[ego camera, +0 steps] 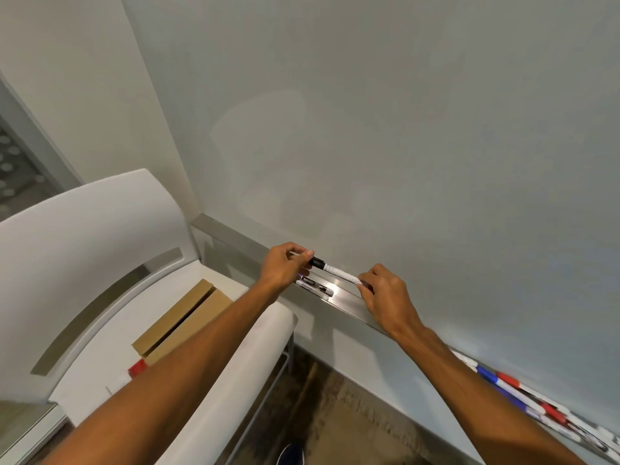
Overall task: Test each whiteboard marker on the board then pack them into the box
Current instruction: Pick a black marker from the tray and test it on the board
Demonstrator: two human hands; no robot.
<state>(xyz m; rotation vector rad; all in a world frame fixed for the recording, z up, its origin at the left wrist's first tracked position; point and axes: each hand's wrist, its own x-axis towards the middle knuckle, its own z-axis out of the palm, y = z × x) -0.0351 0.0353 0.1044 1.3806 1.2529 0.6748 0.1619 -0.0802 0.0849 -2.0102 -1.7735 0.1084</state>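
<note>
The person is holding a slim white-barrelled whiteboard marker with a black cap (337, 271) level, just above the brushed-metal ledge tray (345, 297) that is running along the foot of the pale grey whiteboard (402, 129). The left hand (283, 266) is pinching the cap end between thumb and curled fingers, and the right hand (385, 293) is gripping the other end of the barrel, fingers curled round it.

The marker is looking light and stiff, with a smooth plastic barrel that is likely to slip a little. Taking the barrel in one hand and the cap in the other, as here, seems the sound way to pull it open.

A second white and black marker (315, 286) is lying in the tray just under the left hand. A cluster of red- and blue-capped markers (523, 392) is lying further right along the tray.

On the white moulded chair (84, 229) to the left, a brown cardboard box (183, 322) is sitting with its flaps slightly parted. Its contents are not showing.
</note>
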